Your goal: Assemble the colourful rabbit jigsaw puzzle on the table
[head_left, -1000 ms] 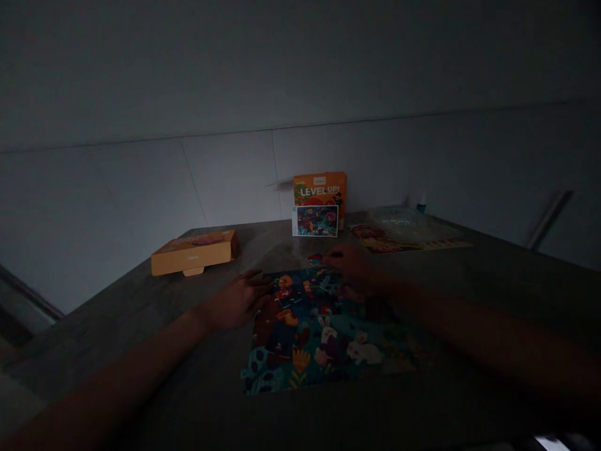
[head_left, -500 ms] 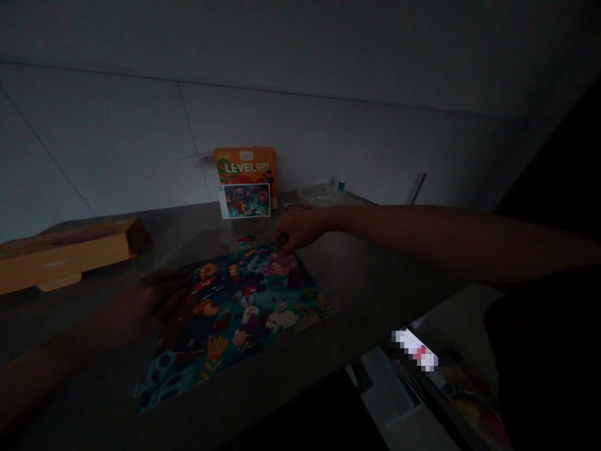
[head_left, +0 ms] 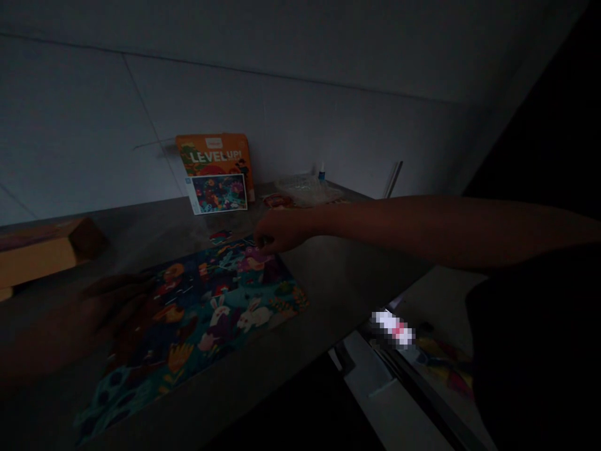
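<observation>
A jigsaw puzzle (head_left: 225,294) with rabbits, plants and dark woodland colours lies largely assembled on the grey table. My left hand (head_left: 110,307) rests over its left edge, fingers stretched out and dim in the poor light. At the far right corner is my right hand (head_left: 282,230), its fingers curled together low over the purple part. Whatever those fingers hold, if anything, is hidden. A loose puzzle piece (head_left: 220,237) lies just beyond the far edge. Behind it, a picture card (head_left: 220,193) of the same scene leans against an orange box (head_left: 213,147) marked "LEVEL UP!".
An open yellow-orange carton (head_left: 37,257) lies at the left. Toward the back are a clear plastic bag (head_left: 305,188), reddish items (head_left: 278,200) and a small blue-labelled bottle (head_left: 322,171) by the wall. Below the table's edge, a bright blurred-out object (head_left: 393,329) shows.
The view has swung to the right, so everything sits further left. My right hand stays at the puzzle's far right corner and my left hand at its left edge.
</observation>
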`<state>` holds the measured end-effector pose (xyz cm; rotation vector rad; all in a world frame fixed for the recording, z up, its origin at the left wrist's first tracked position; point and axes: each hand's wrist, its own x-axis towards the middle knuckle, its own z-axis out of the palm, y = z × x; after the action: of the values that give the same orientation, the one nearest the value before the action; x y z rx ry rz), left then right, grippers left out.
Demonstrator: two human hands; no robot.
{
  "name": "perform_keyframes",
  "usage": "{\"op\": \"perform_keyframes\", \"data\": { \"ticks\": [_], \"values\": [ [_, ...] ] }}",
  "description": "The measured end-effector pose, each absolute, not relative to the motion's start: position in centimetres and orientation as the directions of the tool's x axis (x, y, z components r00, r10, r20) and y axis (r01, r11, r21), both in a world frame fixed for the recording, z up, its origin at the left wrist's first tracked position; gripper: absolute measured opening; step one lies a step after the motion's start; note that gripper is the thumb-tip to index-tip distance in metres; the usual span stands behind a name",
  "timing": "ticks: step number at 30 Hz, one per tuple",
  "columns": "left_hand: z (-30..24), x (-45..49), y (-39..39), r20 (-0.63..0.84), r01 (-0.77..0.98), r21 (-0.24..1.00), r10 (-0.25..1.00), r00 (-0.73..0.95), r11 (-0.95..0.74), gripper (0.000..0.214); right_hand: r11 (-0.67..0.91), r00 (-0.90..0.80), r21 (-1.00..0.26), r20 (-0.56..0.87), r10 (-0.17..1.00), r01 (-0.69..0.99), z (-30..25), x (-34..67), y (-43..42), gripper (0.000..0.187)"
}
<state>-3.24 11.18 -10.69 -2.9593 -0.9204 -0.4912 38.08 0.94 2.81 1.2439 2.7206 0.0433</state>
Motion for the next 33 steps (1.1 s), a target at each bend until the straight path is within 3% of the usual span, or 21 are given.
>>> {"op": "perform_keyframes", "data": {
  "ticks": [6,14,17,19,22,28,33],
  "values": [
    [-9.8,-1.7,10.0,0.338,0.633,0.082,0.62,0.709,-0.769,0.032,0.691,-0.686,0.089,-0.083,0.723,0.717,2.3,37.7,2.0,0.023],
    [-8.1,0.2,7.8,0.257,0.722,0.011,0.699,0.667,-0.692,0.047,0.676,-0.678,0.12,-0.025,0.734,0.727,2.2,36.6,4.1,0.02],
    [-7.4,1.3,6.8,0.235,0.694,0.023,0.679,0.696,-0.72,0.051,0.553,-0.564,0.12,0.099,0.82,0.824,2.7,37.3,5.3,0.02],
    [-7.1,1.8,6.5,0.244,0.684,0.028,0.669,0.702,-0.729,0.052,0.38,-0.381,0.055,0.247,0.891,0.923,2.6,37.8,6.2,0.022],
    [-6.8,1.9,6.2,0.234,0.68,0.035,0.668,0.707,-0.732,0.047,0.24,-0.224,0.0,0.354,0.908,0.971,1.3,38.1,7.4,0.028],
    [-6.5,2.1,5.5,0.271,0.654,0.007,0.63,0.727,-0.757,0.039,0.119,-0.092,-0.048,0.373,0.923,0.992,-3.4,37.0,7.6,0.032],
    [-6.2,2.3,5.3,0.256,0.628,-0.028,0.602,0.756,-0.778,0.035,0.051,-0.027,-0.076,0.282,0.959,0.996,-5.4,36.8,7.5,0.052]
  ]
}}
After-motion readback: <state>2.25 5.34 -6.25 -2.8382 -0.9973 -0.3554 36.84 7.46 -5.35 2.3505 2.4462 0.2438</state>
